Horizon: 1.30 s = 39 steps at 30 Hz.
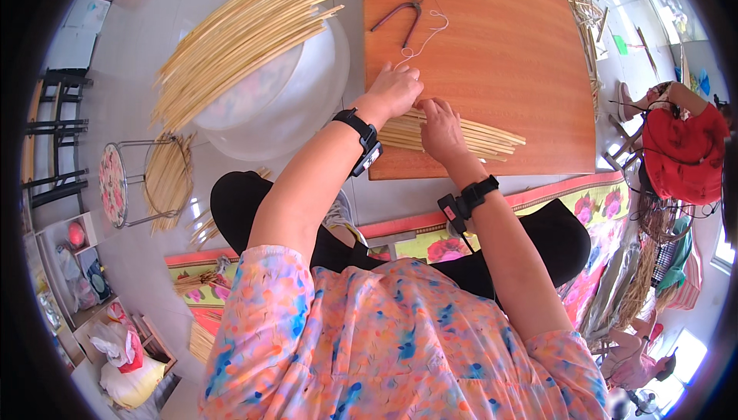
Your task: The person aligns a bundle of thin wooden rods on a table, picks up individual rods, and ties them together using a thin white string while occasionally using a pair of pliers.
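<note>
On the brown wooden table, a row of pale straw-like sticks (492, 141) lies near the front edge. My right hand (443, 131) rests over these sticks, its fingers bent together at their far side. Close beside it, my left hand (396, 91) is closed, with the fingertips pinched; what they hold is hidden. A thin white string (438, 29) runs loosely across the tabletop and ends at my left hand. Farther back lie pliers or cutters with dark red handles (398, 17), spread apart.
Left of the table (492, 43), a big stack of pale sticks (246, 43) rests across a translucent round tub (319, 74). A folding stool (113, 185) stands at the left. More sticks (169, 178) lie near it. A person in red (680, 151) sits at the right.
</note>
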Tool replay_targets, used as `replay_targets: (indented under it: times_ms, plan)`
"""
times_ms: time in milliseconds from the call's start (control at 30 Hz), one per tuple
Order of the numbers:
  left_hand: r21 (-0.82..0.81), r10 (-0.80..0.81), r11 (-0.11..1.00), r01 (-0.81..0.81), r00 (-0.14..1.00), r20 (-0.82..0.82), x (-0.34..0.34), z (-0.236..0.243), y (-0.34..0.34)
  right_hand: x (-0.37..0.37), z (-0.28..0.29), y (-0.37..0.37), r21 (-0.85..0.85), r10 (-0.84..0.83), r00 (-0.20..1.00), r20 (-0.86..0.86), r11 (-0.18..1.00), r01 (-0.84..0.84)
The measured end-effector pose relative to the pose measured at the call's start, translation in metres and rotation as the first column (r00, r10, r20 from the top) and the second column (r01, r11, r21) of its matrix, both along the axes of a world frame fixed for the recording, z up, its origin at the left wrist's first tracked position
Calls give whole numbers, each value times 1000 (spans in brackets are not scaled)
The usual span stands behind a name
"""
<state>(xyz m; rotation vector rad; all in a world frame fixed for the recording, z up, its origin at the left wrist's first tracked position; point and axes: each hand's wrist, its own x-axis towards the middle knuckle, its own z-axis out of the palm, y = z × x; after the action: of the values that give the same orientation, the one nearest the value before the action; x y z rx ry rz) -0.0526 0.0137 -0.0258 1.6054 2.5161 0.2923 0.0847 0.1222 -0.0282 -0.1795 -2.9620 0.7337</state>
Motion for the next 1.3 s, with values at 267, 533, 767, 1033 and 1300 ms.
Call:
replay_targets:
  times_ms: [267, 533, 767, 1033, 1300]
  plan:
    - [-74, 49, 996, -54, 997, -68, 6, 3, 8, 6, -7, 4, 42, 51, 999, -7, 998, -51]
    - [-88, 153, 984, -157, 987, -57, 14, 1, 13, 8, -7, 1, 110, 17, 992, 127, 993, -32]
    - [-71, 98, 992, -102, 994, -56, 9, 2, 4, 10, -4, 3, 45, 6, 999, 34, 999, -8]
    - [101, 133, 986, -133, 991, 8, -3, 15, -40, 35, -5, 3, 62, -140, 983, -120, 987, 148]
    - [-215, 465, 885, -413, 798, 383, -34, 29, -104, 53, 1, -1, 52, -213, 975, -64, 975, 216]
